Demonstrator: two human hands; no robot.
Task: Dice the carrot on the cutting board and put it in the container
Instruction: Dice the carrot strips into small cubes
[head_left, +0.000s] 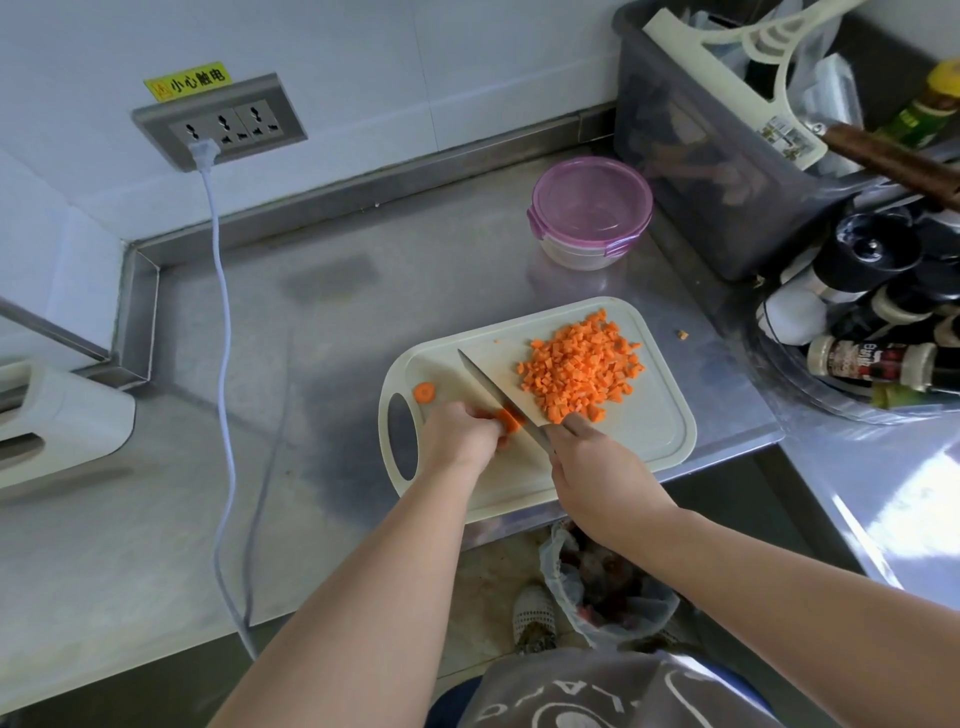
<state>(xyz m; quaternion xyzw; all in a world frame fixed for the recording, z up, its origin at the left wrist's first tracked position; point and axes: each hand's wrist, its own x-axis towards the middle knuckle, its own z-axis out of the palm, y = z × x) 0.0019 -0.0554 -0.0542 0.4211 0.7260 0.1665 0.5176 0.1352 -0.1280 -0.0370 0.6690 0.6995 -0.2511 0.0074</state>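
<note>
A white cutting board (644, 441) lies at the steel counter's front edge. A heap of diced carrot (584, 366) covers its far right part. My left hand (460, 434) holds down a small carrot piece (510, 420) near the board's handle hole. My right hand (597, 475) grips the handle of a broad knife (501, 382), whose blade rests against that piece. One carrot end slice (424, 392) lies alone at the board's left. The round container (589, 210) with a purple lid stands behind the board, lid on.
A grey bin (717, 171) of utensils stands at the back right, and a rack of spice bottles (878, 322) sits right of the board. A white cable (224, 332) runs from the wall socket across the counter. One stray carrot cube (683, 335) lies on the counter. A bagged waste bin (605, 597) is below.
</note>
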